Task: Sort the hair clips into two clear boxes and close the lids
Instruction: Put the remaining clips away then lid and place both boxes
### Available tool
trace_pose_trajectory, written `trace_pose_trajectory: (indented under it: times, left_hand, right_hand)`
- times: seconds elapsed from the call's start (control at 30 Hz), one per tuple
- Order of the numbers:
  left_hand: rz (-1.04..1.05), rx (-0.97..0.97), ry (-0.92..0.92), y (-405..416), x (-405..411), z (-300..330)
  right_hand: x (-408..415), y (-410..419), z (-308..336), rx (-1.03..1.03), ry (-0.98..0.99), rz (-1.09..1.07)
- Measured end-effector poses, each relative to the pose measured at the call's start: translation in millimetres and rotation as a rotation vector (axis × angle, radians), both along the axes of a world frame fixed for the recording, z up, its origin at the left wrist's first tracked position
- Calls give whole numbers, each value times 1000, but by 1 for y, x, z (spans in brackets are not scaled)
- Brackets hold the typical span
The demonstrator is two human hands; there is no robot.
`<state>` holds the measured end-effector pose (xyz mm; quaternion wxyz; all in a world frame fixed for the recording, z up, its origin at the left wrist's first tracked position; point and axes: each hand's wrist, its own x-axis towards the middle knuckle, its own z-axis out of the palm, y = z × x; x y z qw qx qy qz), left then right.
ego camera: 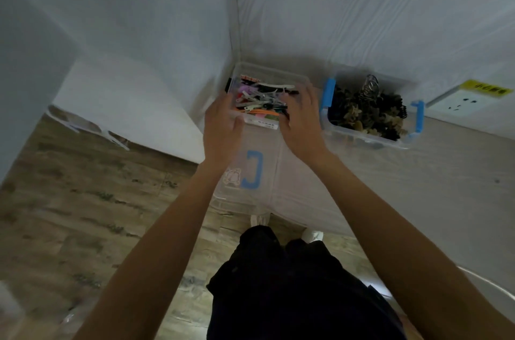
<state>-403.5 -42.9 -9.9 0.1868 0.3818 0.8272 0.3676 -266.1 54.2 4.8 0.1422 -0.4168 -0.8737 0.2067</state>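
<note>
Both hands reach to the left box (267,80), full of coloured slim clips (262,101), at the far corner of the desk (418,186). The left hand (223,128) grips its left side; the right hand (302,119) rests with spread fingers on its right edge. A clear lid (250,172) with a blue latch lies just in front. The right box (334,130) holds dark claw clips (367,114) and is uncovered. Sorting looks finished; next, the lid must go squarely onto the left box.
</note>
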Motion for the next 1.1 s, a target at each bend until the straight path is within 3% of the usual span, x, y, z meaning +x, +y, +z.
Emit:
trace_pose_trajectory:
  times: [0.1, 0.27, 0.37, 0.5, 0.7, 0.83, 0.97, 1.03, 1.1]
  left_hand:
    - [1, -56, 53, -32, 5, -10]
    - [-84, -381, 24, -63, 8, -33]
    - [-81, -426, -26, -61, 12, -31]
    - [-21, -266, -64, -62, 17, -28]
    - [269, -18, -700, -67, 15, -16]
    - [274, 91, -903, -85, 20, 1]
    - [286, 297, -982, -94, 39, 26]
    - [290, 362, -923, -86, 47, 36]
    - [314, 357, -762, -71, 49, 42]
  right_hand:
    - [17, -39, -7, -25, 95, 70]
    - [16, -67, -30, -341, -228, -6]
    - [11, -72, -31, -398, -173, -65]
    - [10, -78, -34, -474, -73, -135]
    - [19, -71, -39, -603, 110, -187]
    - [36, -70, -31, -698, 203, -203]
    - [60, -76, -7, -891, 354, -117]
    - [63, -70, 9, -801, 423, -61]
    - [54, -46, 22, -562, 430, -44]
